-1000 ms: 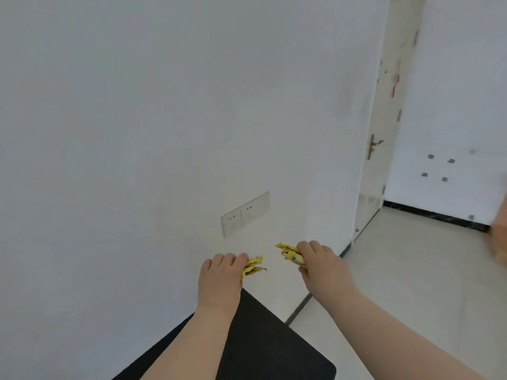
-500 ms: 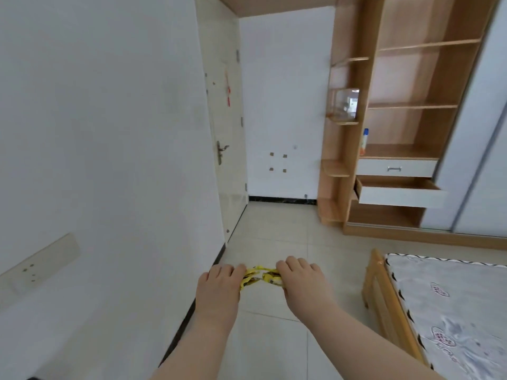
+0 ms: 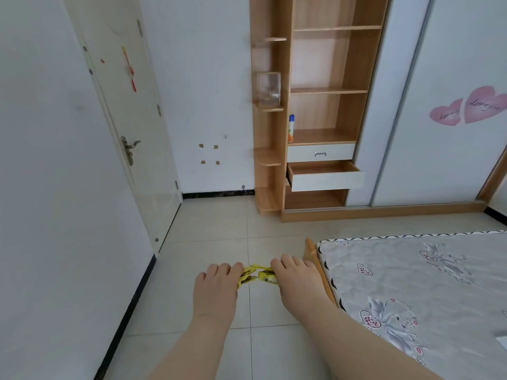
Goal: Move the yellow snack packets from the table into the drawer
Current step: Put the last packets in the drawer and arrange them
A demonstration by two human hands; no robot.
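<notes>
Both my hands are held out in front of me over the tiled floor, palms down. My left hand [image 3: 216, 289] is closed on yellow snack packets [image 3: 247, 276], and my right hand [image 3: 296, 282] is closed on more yellow snack packets [image 3: 265, 275]; the crumpled ends stick out between the two fists and nearly touch. Far ahead, across the room, the lower drawer [image 3: 326, 180] of a wooden shelf unit [image 3: 354, 100] stands pulled out, its inside showing bare wood. The drawer above it [image 3: 320, 152] is closed.
A white door [image 3: 131, 127] stands in the left wall. A bed with a grey patterned mattress [image 3: 428, 292] and wooden frame edge [image 3: 315, 259] fills the right side. A bottle [image 3: 291, 128] and a glass jar [image 3: 268, 88] stand on the shelves. Tiled floor runs from me to the unit.
The view has swung right, away from the wall and black table, toward the shelf unit and bed. My two hands have drawn close together, still holding the packets.
</notes>
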